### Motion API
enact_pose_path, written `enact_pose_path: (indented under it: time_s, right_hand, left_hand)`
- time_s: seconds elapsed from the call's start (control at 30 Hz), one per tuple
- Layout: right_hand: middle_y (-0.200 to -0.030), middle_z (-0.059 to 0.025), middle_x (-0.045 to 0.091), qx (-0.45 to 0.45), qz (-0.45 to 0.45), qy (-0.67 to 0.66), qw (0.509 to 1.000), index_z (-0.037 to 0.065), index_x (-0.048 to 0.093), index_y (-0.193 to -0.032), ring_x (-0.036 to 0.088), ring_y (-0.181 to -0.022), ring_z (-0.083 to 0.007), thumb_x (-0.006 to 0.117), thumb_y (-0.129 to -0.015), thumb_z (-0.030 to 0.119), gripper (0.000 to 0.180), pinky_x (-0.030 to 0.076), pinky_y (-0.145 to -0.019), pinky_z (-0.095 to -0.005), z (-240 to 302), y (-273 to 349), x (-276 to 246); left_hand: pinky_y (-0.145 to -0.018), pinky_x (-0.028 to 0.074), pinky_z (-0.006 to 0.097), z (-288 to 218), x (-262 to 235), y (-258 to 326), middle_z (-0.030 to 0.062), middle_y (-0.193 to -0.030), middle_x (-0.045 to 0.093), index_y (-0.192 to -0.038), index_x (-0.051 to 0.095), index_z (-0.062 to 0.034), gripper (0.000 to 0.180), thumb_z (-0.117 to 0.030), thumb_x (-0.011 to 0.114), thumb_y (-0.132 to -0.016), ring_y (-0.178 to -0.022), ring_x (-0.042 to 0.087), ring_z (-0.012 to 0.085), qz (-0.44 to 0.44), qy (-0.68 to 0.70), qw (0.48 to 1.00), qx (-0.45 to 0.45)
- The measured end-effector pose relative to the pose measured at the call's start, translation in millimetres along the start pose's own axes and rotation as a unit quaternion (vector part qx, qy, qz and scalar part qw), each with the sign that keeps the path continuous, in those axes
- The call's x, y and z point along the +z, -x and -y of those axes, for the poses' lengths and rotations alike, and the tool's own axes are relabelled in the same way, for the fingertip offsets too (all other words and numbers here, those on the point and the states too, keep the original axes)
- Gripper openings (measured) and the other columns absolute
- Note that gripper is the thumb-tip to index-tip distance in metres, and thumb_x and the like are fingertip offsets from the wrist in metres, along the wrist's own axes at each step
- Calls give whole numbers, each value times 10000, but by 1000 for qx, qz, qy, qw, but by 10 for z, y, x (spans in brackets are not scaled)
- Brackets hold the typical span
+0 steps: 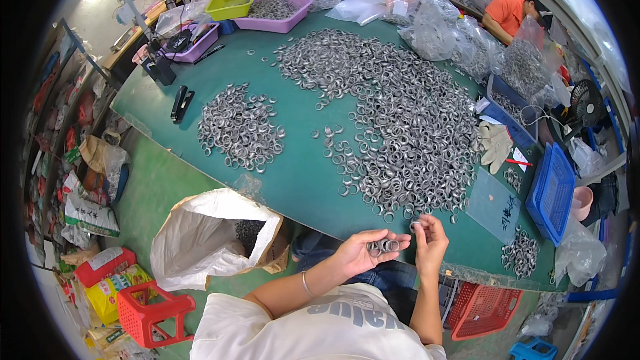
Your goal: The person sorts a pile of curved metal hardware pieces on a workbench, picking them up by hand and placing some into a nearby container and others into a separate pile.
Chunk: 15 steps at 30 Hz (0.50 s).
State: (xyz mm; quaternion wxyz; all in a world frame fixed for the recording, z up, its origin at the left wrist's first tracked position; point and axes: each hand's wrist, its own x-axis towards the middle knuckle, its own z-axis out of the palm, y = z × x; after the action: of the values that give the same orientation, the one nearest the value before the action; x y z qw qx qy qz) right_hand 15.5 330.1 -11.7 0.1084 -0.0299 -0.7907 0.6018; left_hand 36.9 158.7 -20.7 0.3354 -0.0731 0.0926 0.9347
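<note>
The person's left hand (360, 251) is turned palm up at the near edge of the green bench (293, 140), its grip half curled around a few grey rings (384, 247). Just beside it, the right hand (432, 245) has its grip nearly closed, finger and thumb pinching a single ring (414, 225). Right in front of them spreads a big heap of rings (413, 127), with a smaller heap (240, 127) well apart to its left, near a black stapler (181, 104). Over on the right I can see pale gloves (495, 147) lying by the big heap and a blue basket (552, 190) tilted at the bench's edge, while an open white sack (190, 243) sits below on the left
</note>
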Motion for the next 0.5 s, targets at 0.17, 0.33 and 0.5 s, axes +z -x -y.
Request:
enact_pose_path:
  time_s: [0.17,0.33,0.5]
  right_hand:
    - [-847,-56,598,109,58,-229,966,-20,618,-1060,545,-698,-104,540,-870,-2,206,458,-630,-232,26,-10,-126]
    - [-812,1,557,86,32,-166,982,-18,650,-966,520,-726,-91,580,-846,-9,139,410,-667,-203,26,-38,-166]
    - [-742,26,493,64,12,-111,992,-13,665,-908,435,-683,-65,587,-836,-6,107,342,-610,-193,100,6,-95]
  left_hand:
    - [-935,473,411,8,71,4,233,-1227,514,-998,595,-7,240,-194,455,-946,-1159,510,307,28,36,999,1]
    - [-912,477,406,41,179,19,172,-1111,577,-1032,599,-26,215,-181,484,-938,-1093,545,274,-34,-20,999,16]
    - [-737,483,282,92,28,3,81,-937,597,-1067,596,-23,219,-172,525,-924,-886,572,160,-41,-82,996,-7]
